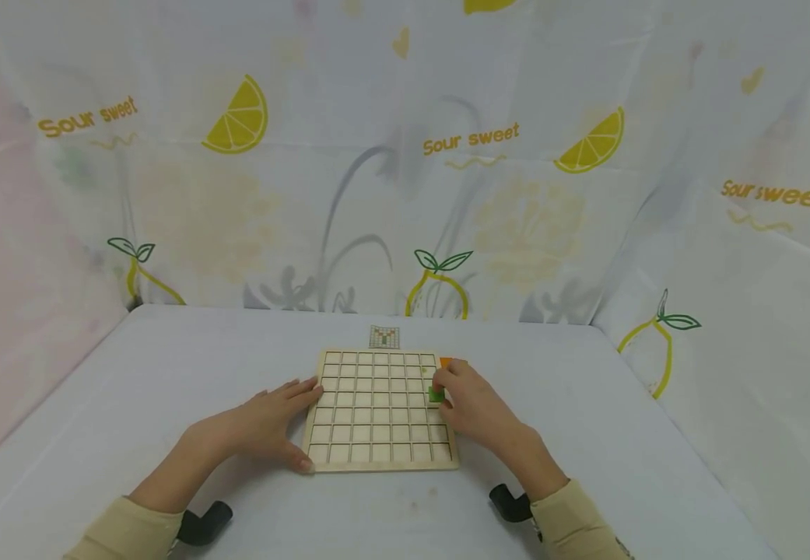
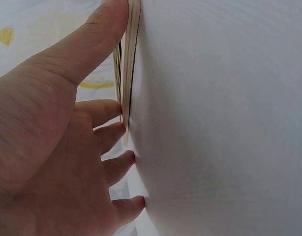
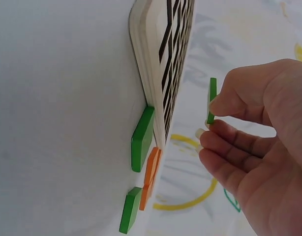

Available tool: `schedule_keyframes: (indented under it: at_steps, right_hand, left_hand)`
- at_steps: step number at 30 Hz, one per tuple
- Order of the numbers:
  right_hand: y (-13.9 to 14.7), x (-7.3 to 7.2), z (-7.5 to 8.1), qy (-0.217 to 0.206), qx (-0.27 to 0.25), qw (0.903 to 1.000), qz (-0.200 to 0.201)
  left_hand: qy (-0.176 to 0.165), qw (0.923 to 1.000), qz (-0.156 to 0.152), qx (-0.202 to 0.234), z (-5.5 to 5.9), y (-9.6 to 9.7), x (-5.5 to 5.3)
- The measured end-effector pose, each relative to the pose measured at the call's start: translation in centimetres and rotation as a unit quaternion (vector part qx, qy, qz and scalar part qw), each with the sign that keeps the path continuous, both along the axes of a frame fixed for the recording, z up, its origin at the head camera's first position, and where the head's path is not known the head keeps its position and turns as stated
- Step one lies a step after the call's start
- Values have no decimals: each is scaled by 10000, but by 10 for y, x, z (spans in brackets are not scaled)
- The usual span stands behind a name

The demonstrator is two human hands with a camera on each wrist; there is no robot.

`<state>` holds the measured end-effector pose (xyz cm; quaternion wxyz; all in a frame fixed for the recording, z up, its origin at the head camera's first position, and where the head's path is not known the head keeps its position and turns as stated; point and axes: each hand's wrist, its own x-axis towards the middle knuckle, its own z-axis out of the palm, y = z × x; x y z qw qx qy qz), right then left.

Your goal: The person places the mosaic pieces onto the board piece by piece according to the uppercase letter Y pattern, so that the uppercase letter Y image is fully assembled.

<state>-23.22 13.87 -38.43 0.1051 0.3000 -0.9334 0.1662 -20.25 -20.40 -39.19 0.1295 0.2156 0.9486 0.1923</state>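
Presently, my right fingers (image 3: 224,166) pinch a green tile (image 3: 212,91) above the board's (image 1: 380,416) rightmost column, spread left fingers (image 2: 119,166) touching its left edge.

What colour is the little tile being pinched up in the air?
Green. The pinched tile shows best in the right wrist view.

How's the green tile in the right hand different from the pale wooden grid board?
The thin green tile is small; the pale wooden grid board is much bigger. The tile is pinched in the bare right hand; the board lies on the white table. The tile is green; the board is pale wood. Both are thin and flat.
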Motion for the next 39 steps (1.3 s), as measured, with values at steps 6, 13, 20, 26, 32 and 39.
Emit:
schedule_keyframes:
  at_steps: [6,13,20,26,32,39]
  right_hand:
    - [-7,5,-2,195,169,9990,372]
    - [-17,9,-5,101,243,9982,545]
    - [-27,10,-6,-459,232,9976,461]
    - [-35,13,-4,-753,196,9959,459]
    - [-41,17,-5,-658,191,9961,554]
    - [-49,22,-5,-753,160,9937,809]
  left_hand:
    - [-18,10000,39,-36,3,1,2]
    - [-57,9999,78,-69,4,2,2]
    - [-30,9999,79,-84,2,1,0]
    - [31,9999,60,-90,2,0,-1]
    - [31,9999,61,-120,0,0,-3]
    - [-24,9999,74,-62,0,0,-3]
